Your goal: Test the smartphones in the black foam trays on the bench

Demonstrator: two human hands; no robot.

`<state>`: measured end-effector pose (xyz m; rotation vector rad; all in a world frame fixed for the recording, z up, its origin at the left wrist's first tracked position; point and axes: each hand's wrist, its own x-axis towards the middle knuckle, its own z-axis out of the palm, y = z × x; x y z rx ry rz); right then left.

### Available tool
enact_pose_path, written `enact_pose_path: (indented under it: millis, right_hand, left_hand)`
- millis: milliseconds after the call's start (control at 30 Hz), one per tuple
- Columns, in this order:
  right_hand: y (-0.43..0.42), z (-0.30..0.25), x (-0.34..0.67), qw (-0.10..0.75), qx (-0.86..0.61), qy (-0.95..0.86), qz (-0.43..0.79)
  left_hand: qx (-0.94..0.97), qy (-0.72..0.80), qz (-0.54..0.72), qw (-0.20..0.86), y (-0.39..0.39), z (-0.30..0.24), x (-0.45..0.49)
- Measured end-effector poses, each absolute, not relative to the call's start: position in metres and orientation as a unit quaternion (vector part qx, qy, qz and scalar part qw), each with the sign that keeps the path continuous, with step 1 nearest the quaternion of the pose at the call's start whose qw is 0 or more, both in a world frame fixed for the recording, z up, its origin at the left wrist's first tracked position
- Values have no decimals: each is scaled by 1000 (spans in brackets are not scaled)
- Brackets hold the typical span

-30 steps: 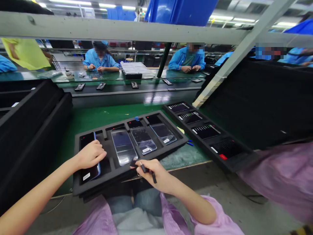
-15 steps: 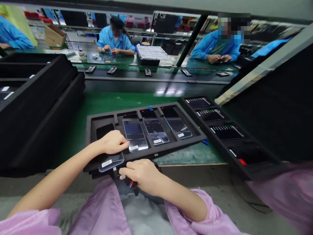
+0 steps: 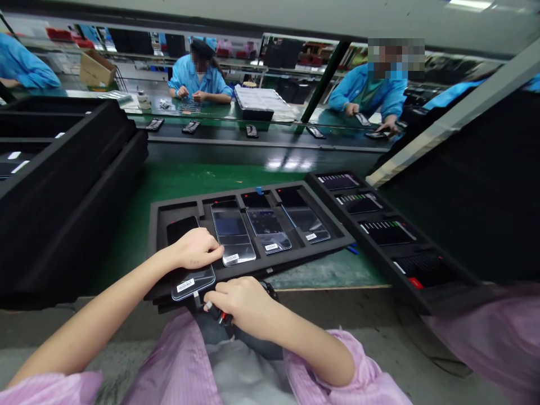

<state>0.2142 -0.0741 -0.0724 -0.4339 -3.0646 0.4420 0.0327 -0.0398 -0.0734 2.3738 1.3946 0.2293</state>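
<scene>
A dark foam tray (image 3: 261, 270) lies slanted on the bench with several phones in its slots. Across the leftmost phone (image 3: 194, 286) lies my left hand (image 3: 196, 248), its fingers curled at the phone and the thumb towards the neighbouring phone (image 3: 239, 256). That leftmost phone's labelled lower end sticks out over the tray's front edge. Just in front, my right hand (image 3: 242, 304) is closed around a bunch of cables (image 3: 220, 316) with black and red parts. A pale plug (image 3: 196, 296) sits close at the phone's lower edge; whether it is inserted I cannot tell.
Stacked black foam trays (image 3: 76, 185) rise at the left. Another tray (image 3: 382, 270) holds lit phones at the right. Beyond the bench, a conveyor (image 3: 219, 135) carries several small devices. Co-workers in blue sit behind it. A slanted pale post (image 3: 455, 121) stands at the right.
My view has shifted slightly. My right hand and the cables have edged left near the phone's lower end. Across the conveyor, the right co-worker now holds one device and reaches to another.
</scene>
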Motion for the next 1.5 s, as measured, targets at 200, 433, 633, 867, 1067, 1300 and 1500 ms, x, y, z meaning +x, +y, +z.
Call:
enact_pose_path:
  millis: [200, 433, 633, 867, 1067, 1300, 1500]
  right_hand:
    - [-75, -73, 213, 3, -150, -979, 140]
    - [-90, -90, 204, 85, -199, -974, 71]
    - [-81, -81, 229, 251, -213, -918, 222]
    - [-53, -68, 290, 467, -406, -674, 403]
    - [-43, -69, 296, 389, -390, -735, 396]
    - [-24, -68, 302, 337, -381, -743, 435]
    - [-10, -76, 303, 312, -335, -759, 464]
  left_hand:
    - [842, 496, 97, 189, -41, -74, 34]
    - [830, 510, 105, 199, -41, -78, 36]
    - [853, 470, 100, 203, -45, -76, 29]
    - [873, 444, 129, 157, -24, -59, 16]
    - [924, 344, 76, 146, 29, -62, 49]
    - [947, 297, 50, 112, 39, -84, 68]
    - [941, 307, 50, 136, 41, -81, 71]
